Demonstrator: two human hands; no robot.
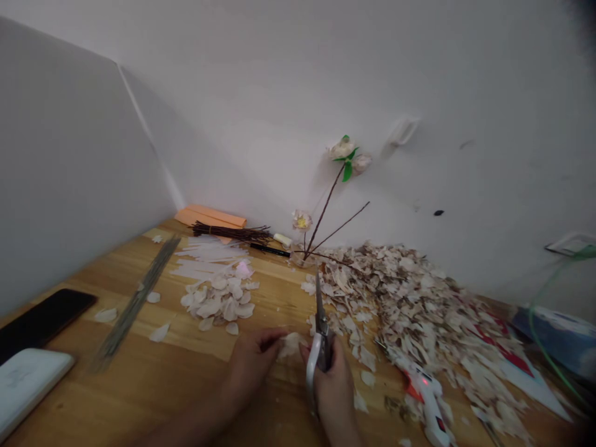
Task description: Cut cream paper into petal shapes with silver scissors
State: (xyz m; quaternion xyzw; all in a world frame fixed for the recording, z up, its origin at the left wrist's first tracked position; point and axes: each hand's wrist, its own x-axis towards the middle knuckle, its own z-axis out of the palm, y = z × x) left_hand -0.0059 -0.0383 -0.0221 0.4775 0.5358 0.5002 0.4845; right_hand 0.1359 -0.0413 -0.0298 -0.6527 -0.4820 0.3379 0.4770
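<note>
Low in the middle of the head view, my left hand [249, 366] pinches the left edge of a thin, pale petal [291, 346]. My right hand [334, 385] is wrapped round the grey handles of the scissors [320, 323], whose blades point up and away. The right hand's fingertips are at the petal's right edge. Beyond the left hand lies a small heap of pale petals [221, 301]. A large pile of dried petals and scraps [410, 292] spreads to the right of the scissors.
A white glue gun [431, 403] with a red light lies at the right. Flowers on stems [328, 198] stand by the wall. Thin wires [139, 304], a black phone [46, 320] and a white device [30, 385] are at the left. Dark twigs [230, 232] lie at the back.
</note>
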